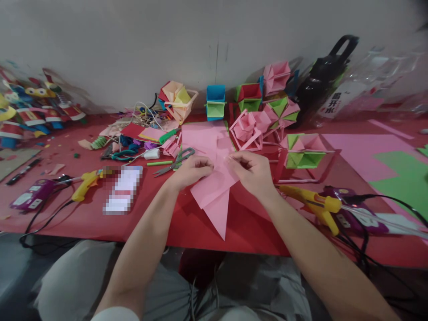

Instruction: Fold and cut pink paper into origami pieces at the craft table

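A folded sheet of pink paper (217, 196) is between my hands in front of me, with a pointed end hanging down toward the table's front edge. On its left side my left hand (194, 170) is closed with curled fingers on the paper. My right hand (252, 173) pinches the paper's right side between thumb and fingers. More pink sheets (199, 133) lie flat just beyond my hands. Grey-handled scissors (177, 161) rest beside my left hand, their blades pointing left. A green and pink folded paper piece (306, 151) stands to the right of my right hand.
Yellow glue guns lie at left (85, 183) and right (314, 203), with black cords. A phone (123, 189) is left of my forearm. Folded paper shapes (216, 102), a black bottle (317, 84) and a clear bottle (347, 91) stand along the wall. Scraps (133, 133) pile up at back left.
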Motion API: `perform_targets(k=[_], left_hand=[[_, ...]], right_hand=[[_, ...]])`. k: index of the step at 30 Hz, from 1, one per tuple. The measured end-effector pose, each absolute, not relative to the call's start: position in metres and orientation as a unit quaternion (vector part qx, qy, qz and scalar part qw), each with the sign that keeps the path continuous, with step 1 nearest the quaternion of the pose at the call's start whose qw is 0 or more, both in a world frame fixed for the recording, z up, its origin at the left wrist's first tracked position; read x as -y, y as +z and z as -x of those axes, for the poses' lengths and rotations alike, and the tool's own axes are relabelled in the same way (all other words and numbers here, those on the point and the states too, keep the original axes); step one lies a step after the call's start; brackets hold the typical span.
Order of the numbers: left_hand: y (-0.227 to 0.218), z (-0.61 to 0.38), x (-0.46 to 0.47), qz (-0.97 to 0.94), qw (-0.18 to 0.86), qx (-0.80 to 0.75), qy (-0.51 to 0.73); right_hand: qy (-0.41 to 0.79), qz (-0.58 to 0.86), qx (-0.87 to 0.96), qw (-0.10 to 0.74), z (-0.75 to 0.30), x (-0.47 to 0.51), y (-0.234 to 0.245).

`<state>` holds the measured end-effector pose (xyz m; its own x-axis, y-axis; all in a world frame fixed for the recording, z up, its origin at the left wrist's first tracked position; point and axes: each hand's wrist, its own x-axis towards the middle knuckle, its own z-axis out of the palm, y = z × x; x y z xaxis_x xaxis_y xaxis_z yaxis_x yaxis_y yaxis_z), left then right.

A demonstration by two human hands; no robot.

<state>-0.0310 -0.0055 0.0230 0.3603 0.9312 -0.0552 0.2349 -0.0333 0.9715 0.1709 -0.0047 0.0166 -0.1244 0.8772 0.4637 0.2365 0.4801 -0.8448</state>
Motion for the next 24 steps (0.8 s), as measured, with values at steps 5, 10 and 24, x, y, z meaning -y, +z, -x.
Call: perform_targets(k=[5,10,24], left_hand=[[0.025,0.033,0.004,-0.649,0.517,-0.454,0.325],[0.027,0.037,0.003,-0.652,0.528,-0.444,0.315],[0.024,0.056,0.002,-0.617,0.566,-0.447,0.315]], right_hand=[[0.302,0.401,0.682,0.532,-0.176,0.002,0.018],[0.292,0.404,0.675,0.543,-0.180,-0.002,0.018],[0.224,0.444,0.654,0.571,-0.190,-0.005,0.029]])
